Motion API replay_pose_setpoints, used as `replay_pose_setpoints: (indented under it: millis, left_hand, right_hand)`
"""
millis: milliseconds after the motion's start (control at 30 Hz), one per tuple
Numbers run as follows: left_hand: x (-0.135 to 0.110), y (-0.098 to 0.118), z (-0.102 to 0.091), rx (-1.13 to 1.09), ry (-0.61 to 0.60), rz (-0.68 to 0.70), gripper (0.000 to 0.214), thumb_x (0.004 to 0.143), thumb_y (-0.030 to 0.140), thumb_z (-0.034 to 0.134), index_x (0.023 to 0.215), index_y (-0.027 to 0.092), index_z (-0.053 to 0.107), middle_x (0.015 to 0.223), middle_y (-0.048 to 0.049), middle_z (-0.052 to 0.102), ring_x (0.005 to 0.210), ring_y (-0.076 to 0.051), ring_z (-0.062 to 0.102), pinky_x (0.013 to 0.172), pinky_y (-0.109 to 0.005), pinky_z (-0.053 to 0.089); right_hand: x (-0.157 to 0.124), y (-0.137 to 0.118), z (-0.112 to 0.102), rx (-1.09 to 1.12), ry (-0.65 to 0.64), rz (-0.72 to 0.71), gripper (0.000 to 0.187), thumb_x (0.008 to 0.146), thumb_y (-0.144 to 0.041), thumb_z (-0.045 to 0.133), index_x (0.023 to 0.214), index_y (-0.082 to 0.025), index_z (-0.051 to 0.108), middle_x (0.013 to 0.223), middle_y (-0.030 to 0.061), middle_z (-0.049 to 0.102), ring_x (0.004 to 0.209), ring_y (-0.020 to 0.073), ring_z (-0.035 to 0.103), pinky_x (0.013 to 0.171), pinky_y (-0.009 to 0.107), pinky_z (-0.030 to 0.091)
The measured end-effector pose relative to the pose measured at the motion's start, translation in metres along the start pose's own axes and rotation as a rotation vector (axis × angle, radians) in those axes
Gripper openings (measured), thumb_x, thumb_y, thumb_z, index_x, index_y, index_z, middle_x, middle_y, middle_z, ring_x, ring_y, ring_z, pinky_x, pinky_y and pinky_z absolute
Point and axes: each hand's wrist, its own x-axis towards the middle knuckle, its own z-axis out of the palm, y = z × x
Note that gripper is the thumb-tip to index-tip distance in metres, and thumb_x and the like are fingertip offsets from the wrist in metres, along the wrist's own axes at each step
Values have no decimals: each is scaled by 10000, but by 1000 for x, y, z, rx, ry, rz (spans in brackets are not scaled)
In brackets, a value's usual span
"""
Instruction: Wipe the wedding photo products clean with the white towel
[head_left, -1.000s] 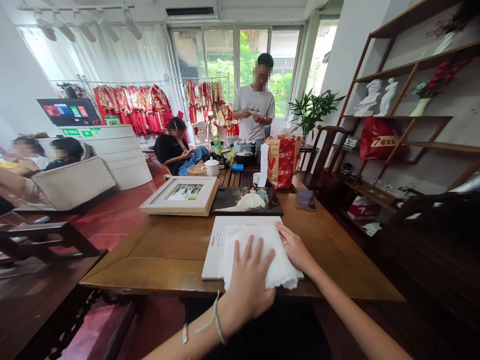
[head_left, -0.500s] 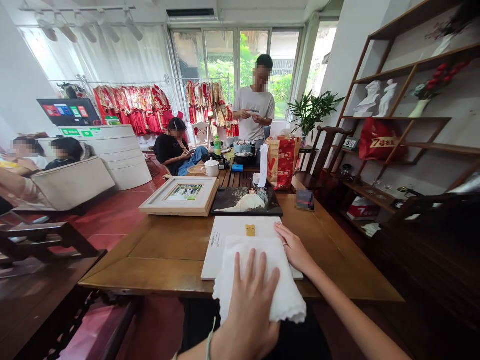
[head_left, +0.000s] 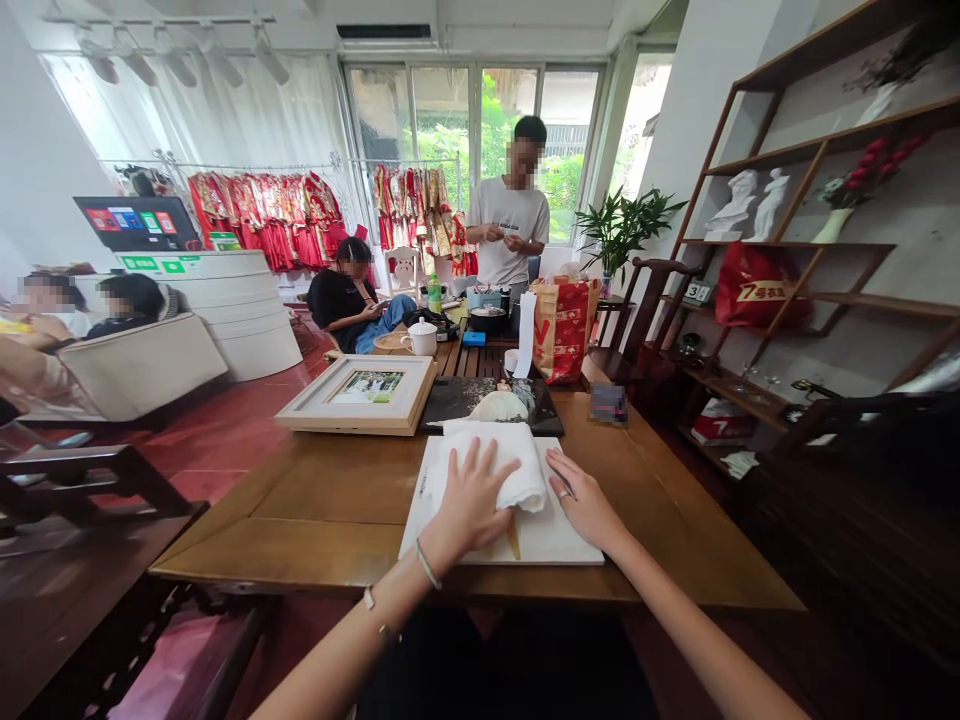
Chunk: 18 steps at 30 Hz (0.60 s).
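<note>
A white board (head_left: 566,545) lies flat on the wooden table in front of me. My left hand (head_left: 471,505), fingers spread, presses a white cloth (head_left: 521,446) onto the upper part of the board. Flat fingers of my right hand (head_left: 589,508) rest on the board's right side, apart from the cloth. A narrow tan piece (head_left: 513,540) on the board shows below my left hand; the rest of it is covered. Just beyond the board lies a dark photo panel (head_left: 448,398) with a figure in a white dress.
A pale framed photo (head_left: 352,392) lies at the back left of the table (head_left: 315,500). A dark blurred item (head_left: 608,402) sits right of the panel. Farther back stand a white teapot (head_left: 422,337) and a red-and-tan paper bag (head_left: 562,330). One person stands behind; another sits left.
My left hand has slid the cloth away from me, from the board's near edge to its far part. The small yellow piece is now covered. My right hand stays nearly in place.
</note>
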Motion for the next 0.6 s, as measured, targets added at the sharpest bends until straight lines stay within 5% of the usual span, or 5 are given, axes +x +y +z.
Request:
replay_pose_setpoints:
  millis: [200, 333, 433, 600]
  left_hand:
    - [-55, 20, 0, -87, -67, 9, 709, 739, 358, 579, 1392, 343, 305, 1516, -70, 118, 1363, -363, -14, 1049, -605, 26]
    - [-85, 34, -13, -167, -216, 28, 803, 663, 333, 622, 1395, 361, 294, 1520, -50, 70, 1355, -383, -25, 1040, -627, -3]
    - [-85, 29, -24, -175, -230, 15, 786, 670, 276, 593, 1392, 373, 298, 1516, -14, 99, 1363, -360, 18, 1053, -614, 30]
    - [-50, -7, -26, -143, -108, -24, 634, 791, 317, 506, 1389, 368, 303, 1503, -13, 181, 1373, -310, 75, 1057, -592, 97]
  right_hand:
    - [3, 1, 1, -39, -13, 9, 416, 859, -258, 428, 1234, -124, 549, 1359, 141, 478, 1294, 249, 397, 1090, 470, 301]
    - [4, 4, 2, -27, 1, -5, 409, 852, -241, 440, 1233, -145, 552, 1350, 124, 493, 1298, 246, 391, 1094, 473, 296]
    - [3, 1, 0, -42, -2, -1, 411, 854, -247, 432, 1234, -142, 550, 1352, 125, 491, 1297, 243, 393, 1094, 470, 297]
    - [0, -14, -3, -59, -33, 22, 442, 864, -266, 404, 1242, -79, 533, 1363, 165, 467, 1300, 246, 387, 1097, 451, 295]
